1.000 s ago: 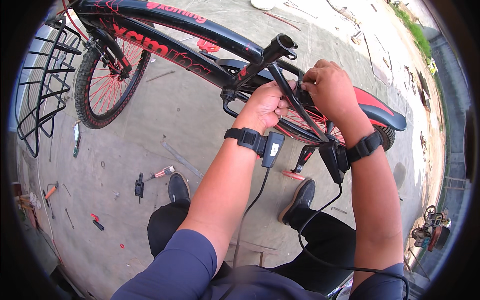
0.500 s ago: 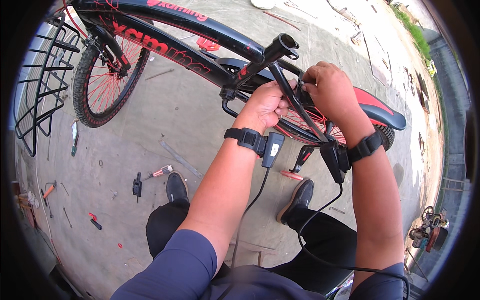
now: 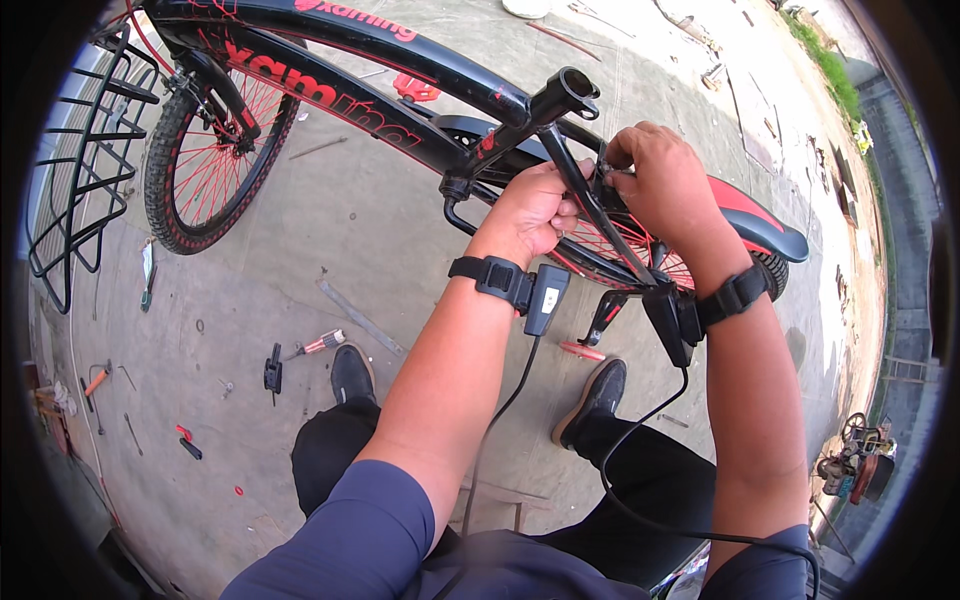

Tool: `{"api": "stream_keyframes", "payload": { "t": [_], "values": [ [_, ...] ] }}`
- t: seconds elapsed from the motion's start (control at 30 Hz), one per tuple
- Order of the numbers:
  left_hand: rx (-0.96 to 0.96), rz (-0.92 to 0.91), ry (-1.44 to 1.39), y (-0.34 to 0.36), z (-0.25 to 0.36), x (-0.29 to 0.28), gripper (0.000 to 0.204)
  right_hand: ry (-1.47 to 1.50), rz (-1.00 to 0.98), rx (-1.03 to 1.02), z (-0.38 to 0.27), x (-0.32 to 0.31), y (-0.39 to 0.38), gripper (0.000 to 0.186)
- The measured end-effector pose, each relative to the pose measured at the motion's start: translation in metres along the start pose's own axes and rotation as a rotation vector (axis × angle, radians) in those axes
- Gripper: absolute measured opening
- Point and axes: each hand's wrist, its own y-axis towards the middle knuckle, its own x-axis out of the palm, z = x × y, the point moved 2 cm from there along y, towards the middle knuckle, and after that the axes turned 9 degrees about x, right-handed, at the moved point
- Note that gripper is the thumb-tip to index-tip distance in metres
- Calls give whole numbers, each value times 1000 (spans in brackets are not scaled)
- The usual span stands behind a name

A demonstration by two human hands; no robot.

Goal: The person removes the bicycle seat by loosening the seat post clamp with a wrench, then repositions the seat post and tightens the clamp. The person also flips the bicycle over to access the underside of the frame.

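Note:
A black and red bicycle frame (image 3: 400, 75) spans the upper part of the head view, its seat tube (image 3: 563, 95) open at the top with no saddle on it. Fingers curled, my left hand (image 3: 530, 212) is closed at the thin rear frame tube (image 3: 600, 212), and its fingertips are partly hidden behind that tube. My right hand (image 3: 660, 185) pinches a small dark part (image 3: 603, 168) just beyond the tube, above the rear wheel. I cannot make out what kind of part it is. The red and black rear mudguard (image 3: 755, 220) sticks out past my right wrist.
At the left are the spoked front wheel (image 3: 215, 165) and a black wire basket (image 3: 90, 160). A hammer (image 3: 97, 380), a screwdriver-like tool with a red and white handle (image 3: 322, 343), a black clamp-like part (image 3: 273, 368) and a flat metal strip (image 3: 360, 317) lie on the concrete floor. A crank with a red pedal (image 3: 583, 351) hangs near my shoe.
Both hands stay almost in place at the rear of the frame. My right wrist and the mudguard have shifted very slightly.

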Motion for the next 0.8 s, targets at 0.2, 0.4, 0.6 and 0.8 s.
{"api": "stream_keyframes", "payload": {
  "t": [0.2,0.4,0.6,0.8],
  "values": [
    [-8,-12,7,-1,0,1,17,-31,-36,23,1,1,-1,9],
    [-4,-6,-9,1,-1,-1,15,-9,10,-13,0,1,-2,11],
    [-8,-5,-10,0,-1,0,14,-64,-1,13,-2,1,-3,10],
    [2,-14,-14,1,-2,-2,13,-40,12,-19,-1,2,-2,13]
  ]
}}
